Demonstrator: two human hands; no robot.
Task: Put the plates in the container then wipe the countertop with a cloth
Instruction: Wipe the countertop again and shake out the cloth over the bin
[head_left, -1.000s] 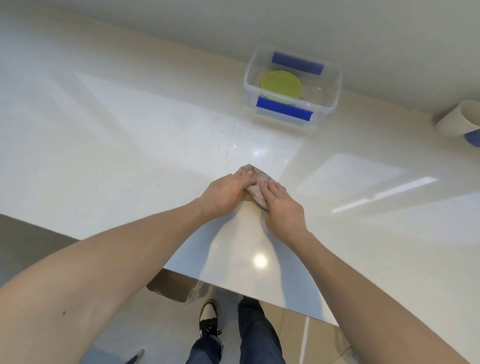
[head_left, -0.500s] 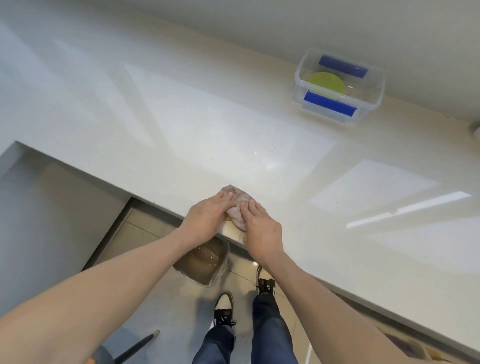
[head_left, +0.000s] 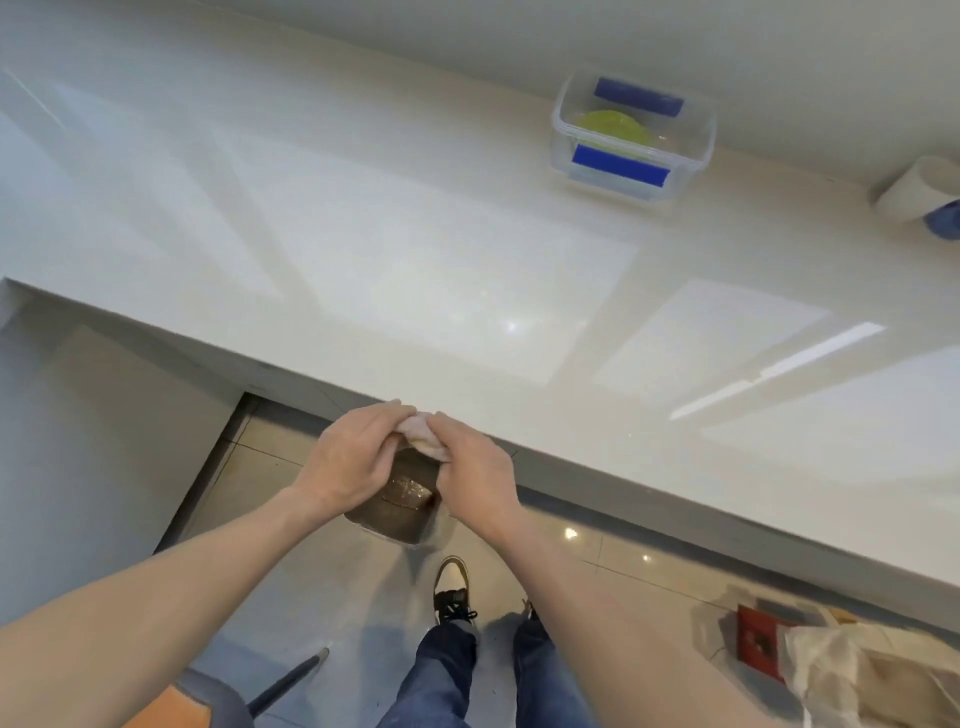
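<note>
While both forearms reach forward side by side, the left hand (head_left: 353, 460) and the right hand (head_left: 475, 475) meet just off the countertop's (head_left: 467, 270) near edge, fingers curled around a small, bunched, pale pinkish cloth (head_left: 423, 436) held between them. Below the hands, a bin (head_left: 400, 506) with a dark inside stands on the tiled floor (head_left: 343, 587). Near the countertop's far edge, by the wall, sits a clear container (head_left: 631, 140) with blue clips, a yellow-green plate (head_left: 615, 127) lying flat inside it.
</note>
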